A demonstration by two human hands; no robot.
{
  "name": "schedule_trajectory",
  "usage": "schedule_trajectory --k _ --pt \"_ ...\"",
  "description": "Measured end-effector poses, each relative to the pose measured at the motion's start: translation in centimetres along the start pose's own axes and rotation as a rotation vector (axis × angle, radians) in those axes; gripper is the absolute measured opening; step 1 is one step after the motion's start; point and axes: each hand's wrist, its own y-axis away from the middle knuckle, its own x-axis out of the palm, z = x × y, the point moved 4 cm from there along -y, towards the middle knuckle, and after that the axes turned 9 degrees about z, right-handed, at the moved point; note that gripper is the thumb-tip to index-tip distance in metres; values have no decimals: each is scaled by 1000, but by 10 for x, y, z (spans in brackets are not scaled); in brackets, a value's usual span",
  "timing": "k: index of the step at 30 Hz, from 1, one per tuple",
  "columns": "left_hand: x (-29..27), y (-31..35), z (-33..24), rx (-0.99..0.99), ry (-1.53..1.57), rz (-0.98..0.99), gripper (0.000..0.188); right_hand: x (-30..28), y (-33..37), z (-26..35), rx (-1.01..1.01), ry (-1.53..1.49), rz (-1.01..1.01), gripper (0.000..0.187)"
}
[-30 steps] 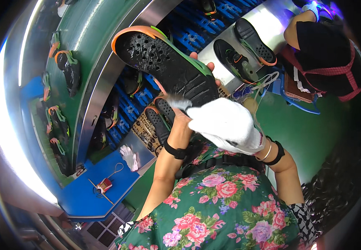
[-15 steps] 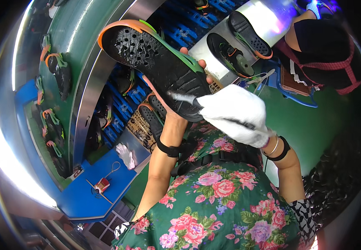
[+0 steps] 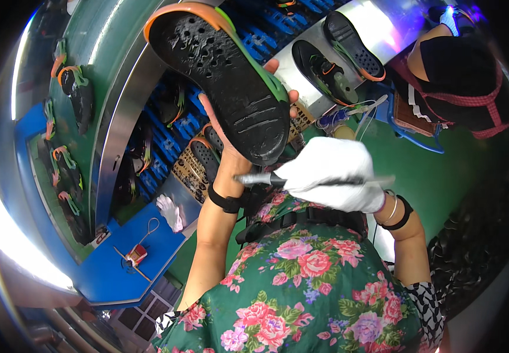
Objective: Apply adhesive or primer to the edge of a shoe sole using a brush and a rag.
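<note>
The black shoe sole (image 3: 225, 76) with its orange and green rim is held up by the left hand (image 3: 239, 147), whose grip closes around its heel end. Its long axis runs from upper left to lower right. Just below the heel, the gloved right hand (image 3: 331, 179) grips a thin silvery tool (image 3: 260, 178), its tip pointing toward the left wrist.

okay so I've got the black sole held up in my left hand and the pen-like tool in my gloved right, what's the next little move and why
Probably bring the tool's tip up onto the heel end of the black sole. The left hand holds the sole tilted, underside facing you, while the gloved right hand keeps the silver tool just below the heel edge, tip apparently off the rubber. A short upward move would likely close that gap.
</note>
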Motion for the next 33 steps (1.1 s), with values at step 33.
schedule_trajectory --k 33 --pt "-18 27 -31 -440 -377 -334 74 26 14 3 -174 525 185 24"
